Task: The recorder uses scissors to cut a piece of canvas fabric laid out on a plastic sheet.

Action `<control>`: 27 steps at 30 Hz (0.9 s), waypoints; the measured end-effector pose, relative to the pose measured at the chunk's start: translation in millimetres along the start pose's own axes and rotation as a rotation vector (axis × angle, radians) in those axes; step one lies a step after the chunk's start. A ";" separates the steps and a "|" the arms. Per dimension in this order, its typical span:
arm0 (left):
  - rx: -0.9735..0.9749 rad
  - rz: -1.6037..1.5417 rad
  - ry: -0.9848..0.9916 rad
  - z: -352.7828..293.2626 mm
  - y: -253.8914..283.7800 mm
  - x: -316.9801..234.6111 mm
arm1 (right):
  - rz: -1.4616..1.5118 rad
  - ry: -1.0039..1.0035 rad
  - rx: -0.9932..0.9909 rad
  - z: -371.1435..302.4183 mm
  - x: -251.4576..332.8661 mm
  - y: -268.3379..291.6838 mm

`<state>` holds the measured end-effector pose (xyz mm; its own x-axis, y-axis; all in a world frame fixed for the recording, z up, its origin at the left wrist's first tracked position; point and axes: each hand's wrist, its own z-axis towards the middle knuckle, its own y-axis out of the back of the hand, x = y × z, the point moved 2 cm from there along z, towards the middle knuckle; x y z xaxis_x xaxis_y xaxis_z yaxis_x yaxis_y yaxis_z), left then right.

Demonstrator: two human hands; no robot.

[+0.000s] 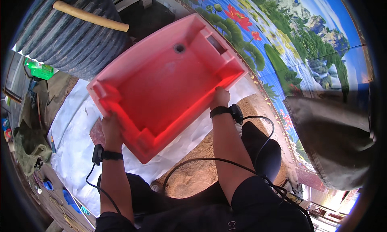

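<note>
- Red tub: held tilted in front of the person, its hollow side facing them, above a white sheet; a round hole shows near its far end and a slot in its right end.
- Left hand: closed on the tub's near left corner.
- Right hand: gripping the rim along the near right side.
- Pinkish slab: just beside the left hand, partly hidden by it.
- Black cable: crosses the right forearm.
- Sandy ground: shows between the sheet and the person's legs.
- Ribbed dark cylinder: crowds the tub's upper left side, with a tan stick lying across it.
- Painted wall: lotus flowers and mountains, close along the tub's right end and bounding that side.
- Dark cloth: hangs in front of the wall at right.
- Far left: a green container, a crumpled olive cloth and a blue-handled tool at the sheet's edge.
</note>
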<state>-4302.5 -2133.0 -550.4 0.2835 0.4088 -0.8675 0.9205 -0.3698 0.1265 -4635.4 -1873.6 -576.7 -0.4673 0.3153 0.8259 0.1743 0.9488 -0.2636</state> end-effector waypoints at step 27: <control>0.038 -0.020 0.057 -7.6 -30.0 0.8 | -0.638 0.362 -0.039 109.9 -45.6 63.9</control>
<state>-4327.8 -2115.2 -551.2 0.2812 0.4626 -0.8408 0.9153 -0.3925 0.0902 -4698.2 -1825.1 -686.0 -0.1741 -0.3311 0.9274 -0.0022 0.9419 0.3358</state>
